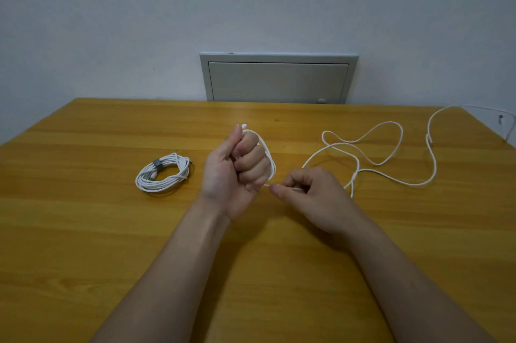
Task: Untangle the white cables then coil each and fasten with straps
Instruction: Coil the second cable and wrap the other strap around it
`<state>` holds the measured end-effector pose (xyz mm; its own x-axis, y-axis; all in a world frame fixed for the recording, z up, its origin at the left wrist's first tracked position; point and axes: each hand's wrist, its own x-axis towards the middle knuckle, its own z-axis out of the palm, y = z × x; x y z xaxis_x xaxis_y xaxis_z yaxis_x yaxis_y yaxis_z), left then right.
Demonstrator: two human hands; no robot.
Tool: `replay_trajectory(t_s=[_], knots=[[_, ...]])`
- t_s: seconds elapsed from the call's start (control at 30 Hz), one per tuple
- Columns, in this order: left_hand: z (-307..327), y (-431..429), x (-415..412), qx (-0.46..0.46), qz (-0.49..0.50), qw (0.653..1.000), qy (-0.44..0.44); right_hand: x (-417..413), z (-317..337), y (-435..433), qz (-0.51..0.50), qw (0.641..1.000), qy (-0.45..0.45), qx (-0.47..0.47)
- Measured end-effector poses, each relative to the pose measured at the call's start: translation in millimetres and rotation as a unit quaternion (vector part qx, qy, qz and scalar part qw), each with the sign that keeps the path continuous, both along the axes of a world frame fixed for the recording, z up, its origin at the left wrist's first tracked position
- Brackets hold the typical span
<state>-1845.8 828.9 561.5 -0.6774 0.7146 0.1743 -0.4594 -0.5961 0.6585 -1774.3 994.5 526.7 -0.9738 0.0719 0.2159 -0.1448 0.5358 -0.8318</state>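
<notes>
A coiled white cable (163, 172) with a grey strap (157, 164) around it lies on the wooden table (111, 231), left of my hands. My left hand (237, 169) is held upright in a fist at the table's middle, gripping one end of a second white cable (391, 147); a loop of it runs around the back of the fingers and its tip sticks out above the thumb. My right hand (310, 192), just to the right, pinches the same cable between thumb and fingers. The rest of that cable trails loose in loops across the table's right side.
The loose cable runs past the table's far right edge toward a wall socket (501, 119). A grey wall cabinet door (279, 80) sits behind the table's far edge. Bare wood lies in front of my forearms.
</notes>
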Motion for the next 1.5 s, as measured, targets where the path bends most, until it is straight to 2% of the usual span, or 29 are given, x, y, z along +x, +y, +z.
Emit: replay_trajectory(t_s=[0.13,0.27,0.4,0.47,0.63,0.83,1.03,1.1,1.17,1.27,1.4,1.5], knots=[[-2,-7,-3,0.012,-0.047,0.999,-0.007,-4,-3,3,0.026,0.998,0.033,0.041],[-1,-8,-2,-0.008,-0.059,0.998,0.011,-5,-2,11,0.007,0.999,0.036,0.016],[0,-6,0,-0.037,-0.042,0.998,0.025,-4,-1,14,-0.044,0.998,0.036,0.040],[0,-6,0,-0.051,-0.037,0.997,0.034,-4,-1,16,-0.052,0.998,0.035,0.031],[-1,-3,1,-0.083,-0.044,0.993,0.068,-6,3,22,-0.026,0.995,0.023,-0.092],[-2,-4,2,-0.107,-0.031,0.991,0.076,-2,9,29,0.008,0.996,-0.002,-0.089],[-7,-2,1,-0.164,-0.032,0.977,0.129,3,12,18,-0.113,0.993,-0.027,-0.026],[-9,-1,1,-0.184,-0.030,0.970,0.156,3,15,16,-0.129,0.991,-0.033,-0.032],[-10,1,1,-0.207,-0.028,0.961,0.181,0,15,16,-0.143,0.987,-0.039,-0.068],[-11,3,3,-0.246,-0.019,0.943,0.222,-2,16,17,-0.132,0.972,-0.057,-0.184],[-10,4,6,-0.292,-0.001,0.920,0.261,-2,23,17,-0.097,0.924,-0.063,-0.365],[-9,4,7,-0.305,0.003,0.912,0.276,-1,25,19,-0.080,0.909,-0.084,-0.401]])
